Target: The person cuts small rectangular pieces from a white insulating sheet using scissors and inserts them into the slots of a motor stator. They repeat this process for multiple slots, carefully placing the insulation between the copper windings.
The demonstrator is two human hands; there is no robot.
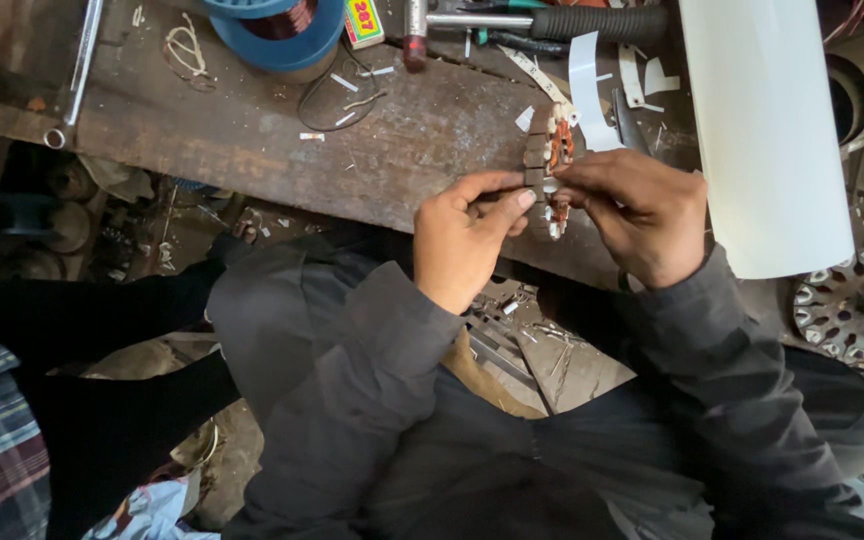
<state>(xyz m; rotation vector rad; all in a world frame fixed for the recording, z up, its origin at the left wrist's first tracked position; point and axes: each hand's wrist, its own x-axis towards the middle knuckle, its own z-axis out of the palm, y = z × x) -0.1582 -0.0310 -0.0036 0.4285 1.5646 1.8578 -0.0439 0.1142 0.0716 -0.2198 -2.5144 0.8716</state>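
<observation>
Both hands meet over the near edge of the dark, worn surface (pixel 282 140), holding a small stator core (pixel 549 170) upright between them. The left hand (pixel 464 238) has its fingers pinched on the core's lower left side; the right hand (pixel 640 212) has its fingers closed on the lower right. Copper winding and white insulation slips already show in several slots — the job looks partly done, though how many slots remain is hidden. Cut white paper strips (pixel 592 90) lie just beyond.

Stator core (pixel 549 165) between both hands, over workbench (pixel 252 140).
</observation>
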